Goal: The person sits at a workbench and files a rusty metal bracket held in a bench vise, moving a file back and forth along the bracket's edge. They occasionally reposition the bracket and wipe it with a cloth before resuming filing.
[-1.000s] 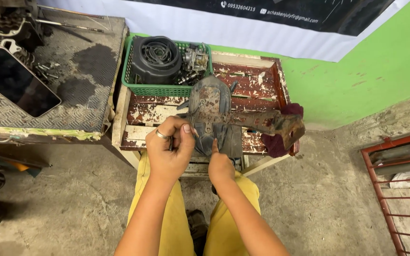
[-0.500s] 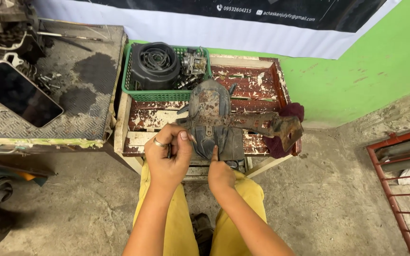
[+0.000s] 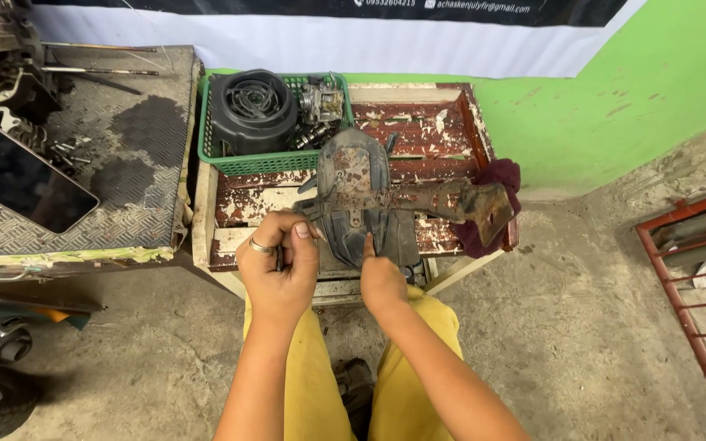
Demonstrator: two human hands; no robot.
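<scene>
Left hand point(image 3: 278, 263) clenched around a thin dark tool, thumb up, touching the near-left edge of grimy grey engine cover point(image 3: 361, 204); right hand point(image 3: 382, 279) narrow, forefinger pressed on cover's near edge. Cover resting on peeling red-and-white wooden bench point(image 3: 443, 122), rusty bracket point(image 3: 451, 202) across it, green basket point(image 3: 230, 159) just behind. Likely risk: tool slipping off greasy metal, jabbing the right finger. Compared with a second ago, hands slightly lower, cover unmoved

Basket point(image 3: 243, 163) behind mudguard point(image 3: 357, 200), on table point(image 3: 451, 122).
</scene>
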